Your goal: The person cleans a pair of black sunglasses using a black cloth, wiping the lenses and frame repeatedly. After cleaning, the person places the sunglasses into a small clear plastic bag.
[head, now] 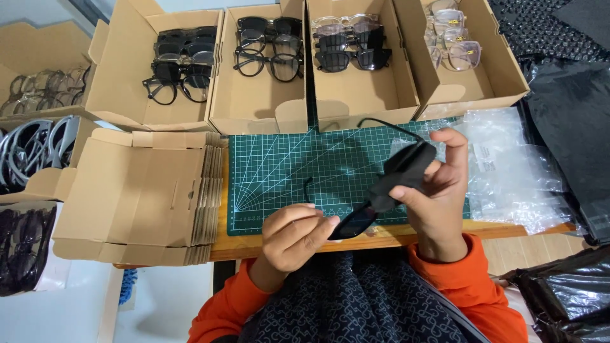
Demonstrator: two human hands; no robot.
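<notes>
Your left hand (293,236) is curled closed around one lens end of the black glasses (353,223), just over the near edge of the green mat (279,171). Your right hand (438,190) pinches a dark cloth (403,174) between thumb and fingers, pressed against the other end of the glasses, above the mat's right side. One temple arm arcs up over the mat. Left of the mat lies a stack of flat cartons (146,197); beyond it stand open boxes (257,95) of glasses; right of it, clear bags (508,171).
</notes>
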